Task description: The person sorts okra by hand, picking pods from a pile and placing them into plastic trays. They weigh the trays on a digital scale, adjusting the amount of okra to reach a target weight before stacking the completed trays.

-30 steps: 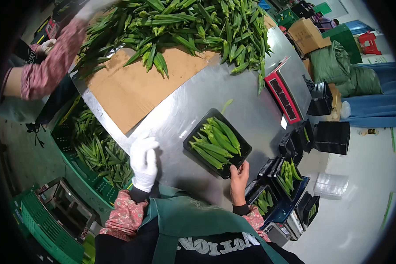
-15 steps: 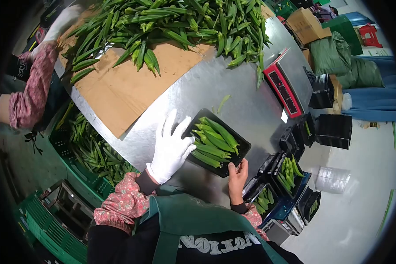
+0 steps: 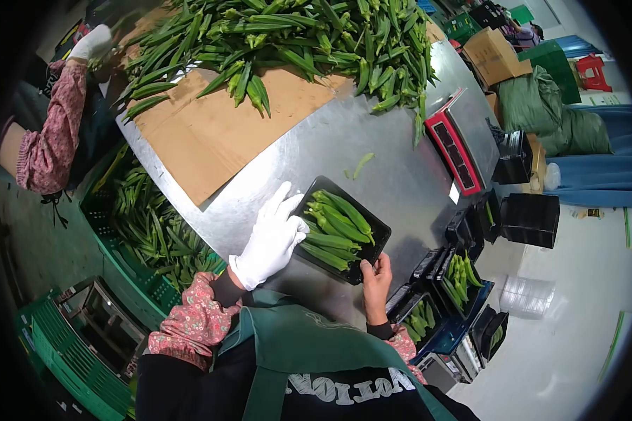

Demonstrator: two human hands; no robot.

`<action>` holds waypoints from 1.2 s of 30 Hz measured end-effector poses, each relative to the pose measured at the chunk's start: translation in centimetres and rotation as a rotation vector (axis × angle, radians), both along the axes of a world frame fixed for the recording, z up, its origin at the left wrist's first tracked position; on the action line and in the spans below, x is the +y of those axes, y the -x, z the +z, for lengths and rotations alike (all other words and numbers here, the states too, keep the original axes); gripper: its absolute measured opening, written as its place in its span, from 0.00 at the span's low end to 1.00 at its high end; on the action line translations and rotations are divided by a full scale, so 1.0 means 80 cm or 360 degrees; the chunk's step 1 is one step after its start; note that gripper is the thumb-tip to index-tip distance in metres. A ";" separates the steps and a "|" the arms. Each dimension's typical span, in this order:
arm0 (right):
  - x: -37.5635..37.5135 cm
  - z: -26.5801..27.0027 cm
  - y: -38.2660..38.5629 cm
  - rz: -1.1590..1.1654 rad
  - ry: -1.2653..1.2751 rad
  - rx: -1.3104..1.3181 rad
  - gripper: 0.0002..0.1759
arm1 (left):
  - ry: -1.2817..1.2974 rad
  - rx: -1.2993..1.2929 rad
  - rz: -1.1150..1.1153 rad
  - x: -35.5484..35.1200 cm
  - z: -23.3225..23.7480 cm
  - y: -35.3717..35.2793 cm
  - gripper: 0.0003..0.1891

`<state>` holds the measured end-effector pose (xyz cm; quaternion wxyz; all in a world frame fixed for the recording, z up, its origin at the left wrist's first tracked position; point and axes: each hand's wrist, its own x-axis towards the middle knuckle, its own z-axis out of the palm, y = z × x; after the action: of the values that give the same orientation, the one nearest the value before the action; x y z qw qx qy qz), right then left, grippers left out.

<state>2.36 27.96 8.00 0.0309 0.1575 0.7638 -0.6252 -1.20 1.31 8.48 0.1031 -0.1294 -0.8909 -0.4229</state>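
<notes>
A black tray filled with green okra pods lies on the steel table just in front of me. My left hand, in a white glove, rests flat against the tray's left edge with its fingers spread and touching the pods. My bare right hand grips the tray's near right corner. A big heap of loose okra covers the far end of the table, partly on a sheet of brown cardboard.
A red scale sits at the table's right edge. Filled and empty black trays stack at my right. A green crate of okra stands left of the table. Another person's gloved hand reaches the heap at far left.
My left hand has moved from the bare table near me onto the tray's left edge. The tray has shifted slightly toward me. The other person's arm has drawn back to the left.
</notes>
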 end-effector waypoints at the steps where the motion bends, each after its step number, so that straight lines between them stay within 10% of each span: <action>1: 0.001 -0.001 -0.001 0.0012 -0.0007 -0.0008 0.14 | -0.0059 -0.0005 0.0014 0.000 0.000 -0.001 0.06; 24: 0.009 -0.007 -0.011 0.0137 0.0214 -0.0326 0.13 | -0.0086 -0.0031 0.0496 0.031 -0.029 0.000 0.03; 27: 0.012 -0.008 -0.012 0.0173 0.0181 -0.0323 0.13 | -0.0561 -0.0007 0.0448 0.016 0.006 -0.012 0.06; 32: 0.007 -0.009 -0.014 0.0141 0.0190 -0.0213 0.13 | -0.1211 -0.0136 0.0736 -0.109 0.066 -0.071 0.19; 36: 0.006 -0.007 -0.013 0.0139 0.0186 -0.0191 0.13 | -0.0827 -0.0495 0.0845 -0.253 0.092 -0.156 0.17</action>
<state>3.38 28.41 7.41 0.1131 0.1592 0.7290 -0.6561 11.25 -18.92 15.84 0.1021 0.2011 -0.7619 -0.6072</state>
